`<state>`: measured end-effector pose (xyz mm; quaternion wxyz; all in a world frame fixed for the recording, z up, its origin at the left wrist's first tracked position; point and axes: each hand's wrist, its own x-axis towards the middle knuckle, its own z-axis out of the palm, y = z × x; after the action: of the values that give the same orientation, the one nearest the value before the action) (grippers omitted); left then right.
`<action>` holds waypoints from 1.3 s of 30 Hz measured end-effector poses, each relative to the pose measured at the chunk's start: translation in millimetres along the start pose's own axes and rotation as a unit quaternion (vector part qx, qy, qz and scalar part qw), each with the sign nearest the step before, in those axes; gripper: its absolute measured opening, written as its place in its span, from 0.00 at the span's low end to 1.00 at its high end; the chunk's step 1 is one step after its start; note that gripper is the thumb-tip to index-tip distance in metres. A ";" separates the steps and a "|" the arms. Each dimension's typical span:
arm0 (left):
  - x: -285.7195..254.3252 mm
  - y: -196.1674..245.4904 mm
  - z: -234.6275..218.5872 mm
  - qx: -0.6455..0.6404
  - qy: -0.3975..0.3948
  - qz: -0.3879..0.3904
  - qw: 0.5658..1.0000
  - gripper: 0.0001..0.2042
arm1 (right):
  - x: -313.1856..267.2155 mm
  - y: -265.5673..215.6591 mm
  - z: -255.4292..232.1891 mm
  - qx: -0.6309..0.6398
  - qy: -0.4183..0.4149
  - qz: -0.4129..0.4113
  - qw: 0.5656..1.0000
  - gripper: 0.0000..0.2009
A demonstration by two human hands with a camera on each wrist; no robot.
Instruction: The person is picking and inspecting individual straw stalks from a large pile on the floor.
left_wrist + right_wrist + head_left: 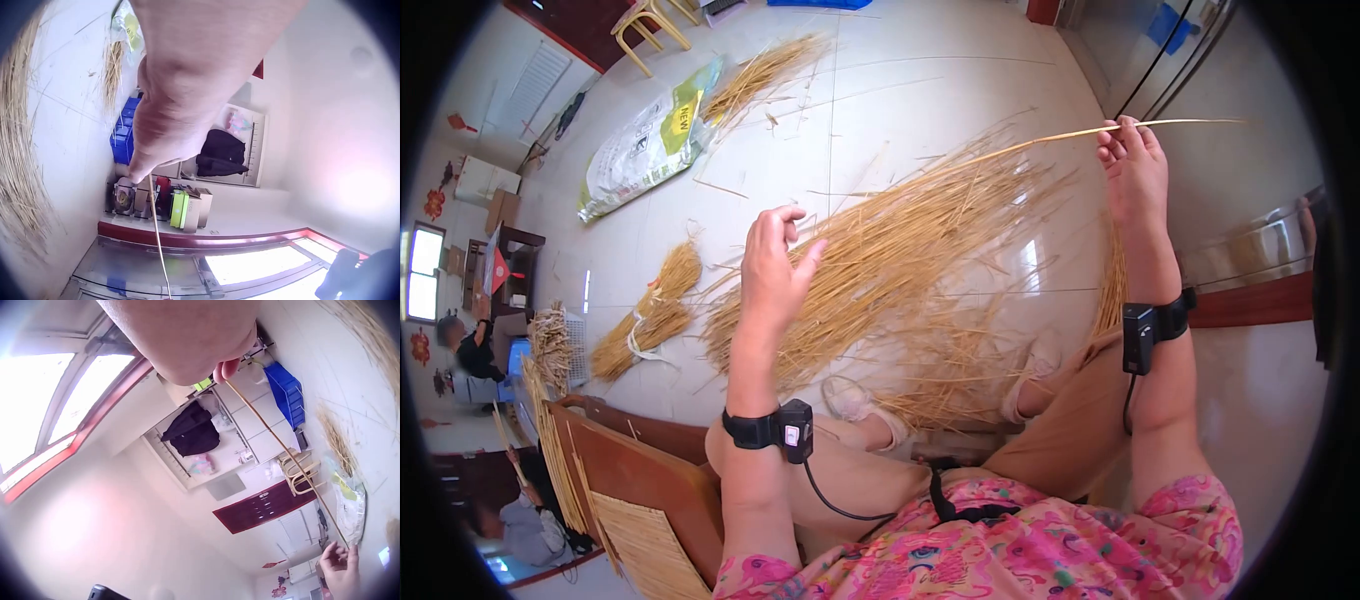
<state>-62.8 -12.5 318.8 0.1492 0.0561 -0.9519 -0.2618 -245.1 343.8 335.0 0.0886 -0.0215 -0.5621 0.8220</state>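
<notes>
My right hand [1138, 165], raised at the right in the head view, pinches a long thin straw stalk [1050, 138] between thumb and fingertips. One end of the stalk sticks out to the right of the hand; the rest slants down leftward over the straw pile [880, 260]. In the right wrist view the stalk [281, 444] runs across to the left hand [340, 569]. My left hand [775, 265] is held up at the pile's left side, fingers loosely bent and thumb apart from them. Its fingertips are mostly hidden in the left wrist view.
A tied straw bundle [665, 305] lies on the tiled floor left of the pile. Beyond it are a white-and-green sack [650, 140] and more straw [765, 75]. A brown wooden board [650, 450] stands at the lower left, and a shiny metal surface [1230, 200] at the right.
</notes>
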 end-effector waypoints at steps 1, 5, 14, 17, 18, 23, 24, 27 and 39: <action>0.7 0.3 -0.3 0.028 0.025 0.076 0.996 0.14 | -0.6 -0.5 -0.3 0.001 0.005 0.003 1.000 0.06; -0.7 -9.6 4.6 0.019 -0.008 0.115 0.993 0.10 | 0.6 -5.1 -1.8 0.009 0.018 0.006 1.000 0.06; -11.6 10.1 27.9 -0.314 -0.252 -0.074 0.913 0.10 | -34.5 11.9 28.0 -0.064 -0.145 0.070 0.985 0.08; -15.8 27.6 40.7 -0.376 -0.313 -0.093 0.867 0.11 | -59.9 22.4 45.8 -0.054 -0.214 0.117 0.968 0.07; -17.2 29.9 45.7 -0.370 -0.315 -0.091 0.869 0.11 | -69.0 23.5 50.2 -0.054 -0.238 0.129 0.961 0.06; -20.7 41.9 59.0 -0.370 -0.274 -0.103 0.882 0.11 | -104.0 42.3 61.2 -0.073 -0.304 0.164 0.936 0.04; -20.0 44.7 58.2 -0.380 -0.276 -0.115 0.875 0.10 | -104.2 42.2 62.0 -0.095 -0.306 0.171 0.932 0.05; -19.4 50.7 59.3 -0.413 -0.266 -0.135 0.860 0.09 | -104.7 45.9 63.1 -0.134 -0.314 0.184 0.922 0.07; -17.1 55.7 69.4 -0.333 -0.169 -0.113 0.921 0.06 | -115.1 51.0 65.5 -0.161 -0.365 0.175 0.900 0.06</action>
<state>-69.9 71.9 286.4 -0.0346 0.0649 -0.8083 -0.5842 -147.0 246.0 304.4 -0.2725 0.1680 -0.6667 0.6731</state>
